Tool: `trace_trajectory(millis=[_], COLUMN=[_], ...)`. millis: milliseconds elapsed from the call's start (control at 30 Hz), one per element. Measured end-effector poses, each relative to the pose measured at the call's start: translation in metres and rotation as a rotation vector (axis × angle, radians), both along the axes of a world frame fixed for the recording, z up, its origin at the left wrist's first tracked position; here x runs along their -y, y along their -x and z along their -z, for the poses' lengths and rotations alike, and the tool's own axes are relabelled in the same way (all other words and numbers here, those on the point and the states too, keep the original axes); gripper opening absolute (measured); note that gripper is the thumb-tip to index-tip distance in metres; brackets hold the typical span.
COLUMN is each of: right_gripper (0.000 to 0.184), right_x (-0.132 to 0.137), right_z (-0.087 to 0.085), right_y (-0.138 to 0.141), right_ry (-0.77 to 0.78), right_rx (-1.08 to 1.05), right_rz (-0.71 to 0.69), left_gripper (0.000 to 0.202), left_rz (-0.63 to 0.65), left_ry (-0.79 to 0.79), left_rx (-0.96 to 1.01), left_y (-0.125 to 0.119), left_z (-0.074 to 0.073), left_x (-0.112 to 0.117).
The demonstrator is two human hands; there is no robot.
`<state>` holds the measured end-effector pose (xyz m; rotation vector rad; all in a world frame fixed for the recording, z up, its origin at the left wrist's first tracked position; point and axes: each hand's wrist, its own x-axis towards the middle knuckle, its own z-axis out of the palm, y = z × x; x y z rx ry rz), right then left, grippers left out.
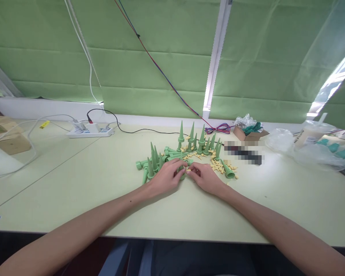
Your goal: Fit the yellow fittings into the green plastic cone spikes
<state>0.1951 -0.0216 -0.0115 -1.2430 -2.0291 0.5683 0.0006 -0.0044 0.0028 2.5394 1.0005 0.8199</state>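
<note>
Both my hands meet at the middle of the pale green table (74, 180), in front of a heap of green plastic cone spikes (189, 143). My left hand (168, 176) is curled around a green cone spike (183, 174) lying on its side. My right hand (205, 177) pinches a small yellow piece (188, 169) at that cone's end. Several cones stand upright behind the hands, others lie flat to the left (149, 166) and right (227, 170). Small yellow pieces (217, 165) are scattered among them.
A white power strip (90, 131) with cables sits at the back left, cardboard boxes (8, 138) at the far left. At the back right are a small cardboard box (250, 132) with green parts, clear plastic bags (301, 149) and a plastic cup (312, 132). Green blinds hang behind.
</note>
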Motion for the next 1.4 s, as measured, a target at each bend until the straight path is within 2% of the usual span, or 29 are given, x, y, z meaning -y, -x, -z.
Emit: trace_trajectory(millis=[767,1133,1400], right_gripper=[0.018,0.029,0.021], right_x=[-0.0025,-0.0015,-0.0010], right_z=[0.0036,0.0016,0.0017], right_y=[-0.0020,-0.0019,-0.0008], right_ry=[-0.006,-0.037,-0.040], right_rx=[0.005,-0.011,-0.013], right_rz=[-0.008,-0.026,0.001], left_gripper=[0.023,0.023,0.024], left_rz=[0.013,0.012,0.002], left_ry=[-0.023,-0.009,-0.037], left_rx=[0.001,0.012,0.026], left_y=[0.0006,0.0003,0.0006], left_z=[0.0010,-0.0004,0.0026], left_x=[-0.0012,-0.0008,-0.0024])
